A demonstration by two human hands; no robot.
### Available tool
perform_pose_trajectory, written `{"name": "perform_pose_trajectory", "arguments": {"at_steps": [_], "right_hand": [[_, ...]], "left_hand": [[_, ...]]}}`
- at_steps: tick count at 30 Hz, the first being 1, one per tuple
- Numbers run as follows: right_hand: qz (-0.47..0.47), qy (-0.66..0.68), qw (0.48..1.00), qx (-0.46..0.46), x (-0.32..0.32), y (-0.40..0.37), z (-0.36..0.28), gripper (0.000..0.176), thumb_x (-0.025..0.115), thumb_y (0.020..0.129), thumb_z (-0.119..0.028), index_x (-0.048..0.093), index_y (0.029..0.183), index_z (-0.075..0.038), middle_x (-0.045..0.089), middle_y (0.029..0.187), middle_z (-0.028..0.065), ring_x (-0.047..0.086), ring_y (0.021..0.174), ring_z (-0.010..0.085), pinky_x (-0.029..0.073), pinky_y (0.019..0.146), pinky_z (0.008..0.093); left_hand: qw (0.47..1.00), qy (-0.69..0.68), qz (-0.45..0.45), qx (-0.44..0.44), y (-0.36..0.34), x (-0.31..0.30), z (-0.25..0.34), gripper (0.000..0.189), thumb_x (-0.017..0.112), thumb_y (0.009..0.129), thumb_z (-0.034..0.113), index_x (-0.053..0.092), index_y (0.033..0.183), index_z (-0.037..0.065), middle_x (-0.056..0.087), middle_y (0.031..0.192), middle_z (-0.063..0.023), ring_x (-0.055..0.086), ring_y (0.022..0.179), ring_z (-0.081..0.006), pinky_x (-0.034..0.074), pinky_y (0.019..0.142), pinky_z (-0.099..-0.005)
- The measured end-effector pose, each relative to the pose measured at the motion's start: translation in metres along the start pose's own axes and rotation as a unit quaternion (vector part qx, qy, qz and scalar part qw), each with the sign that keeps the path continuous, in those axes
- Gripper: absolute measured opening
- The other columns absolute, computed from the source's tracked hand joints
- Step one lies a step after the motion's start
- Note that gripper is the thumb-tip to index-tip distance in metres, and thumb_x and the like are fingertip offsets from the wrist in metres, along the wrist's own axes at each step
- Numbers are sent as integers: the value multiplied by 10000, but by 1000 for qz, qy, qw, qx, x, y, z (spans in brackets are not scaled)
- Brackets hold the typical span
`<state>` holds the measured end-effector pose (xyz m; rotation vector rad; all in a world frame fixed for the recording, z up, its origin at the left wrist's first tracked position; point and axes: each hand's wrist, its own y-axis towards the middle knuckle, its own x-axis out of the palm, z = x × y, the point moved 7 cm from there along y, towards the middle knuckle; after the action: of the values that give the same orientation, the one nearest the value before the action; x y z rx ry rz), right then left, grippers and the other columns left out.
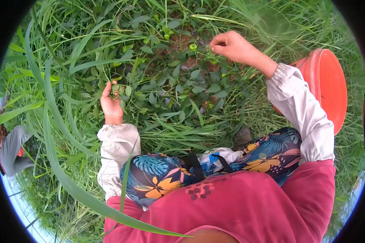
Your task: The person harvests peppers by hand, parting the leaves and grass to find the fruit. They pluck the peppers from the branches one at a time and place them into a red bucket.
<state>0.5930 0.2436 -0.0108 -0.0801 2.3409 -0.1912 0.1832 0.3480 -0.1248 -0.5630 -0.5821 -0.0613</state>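
Low leafy plants [194, 87] with small green fruits fill the ground in front of me. My left hand [111, 103] is at their left side, palm up, its fingers curled around a leafy stem. At the upper right, my right hand [231, 46] is closed in a pinch over the plants; what lies between its fingertips is too small to make out. One round green fruit [193, 47] hangs just left of those fingertips, apart from them.
An orange-red bucket [332, 89] lies tilted in the grass right of my right sleeve. Long grass blades [54, 150] cross the left side close to the camera. Another person's grey-clad leg [14, 150] shows at the far left. My patterned knees are below the plants.
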Motion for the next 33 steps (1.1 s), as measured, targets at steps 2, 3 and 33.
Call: {"name": "perform_pose_trajectory", "arguments": {"at_steps": [2, 3, 33], "right_hand": [[8, -54, 998, -7, 20, 23, 17, 229, 601, 815, -154, 709, 977, -33, 695, 843, 134, 668, 774, 227, 515, 732, 360], [16, -109, 994, -13, 27, 33, 25, 238, 586, 815, -138, 710, 992, -40, 697, 850, 134, 675, 802, 240, 516, 751, 366], [-395, 77, 914, -51, 161, -28, -106, 318, 598, 857, -292, 668, 863, 18, 661, 744, 85, 597, 657, 169, 482, 606, 363]], "left_hand": [[1000, 2, -8, 0, -2, 1, 0, 204, 594, 928, 244, 648, 922, 48, 571, 744, -32, 595, 757, -214, 508, 730, -330], [1000, 2, -18, -1, -2, 4, 0, 205, 593, 929, 245, 647, 926, 48, 581, 764, -36, 599, 769, -217, 509, 735, -329], [990, -51, -106, -73, -3, 19, -1, 215, 565, 954, 255, 618, 964, 47, 510, 649, -23, 584, 751, -224, 513, 750, -348]]}}
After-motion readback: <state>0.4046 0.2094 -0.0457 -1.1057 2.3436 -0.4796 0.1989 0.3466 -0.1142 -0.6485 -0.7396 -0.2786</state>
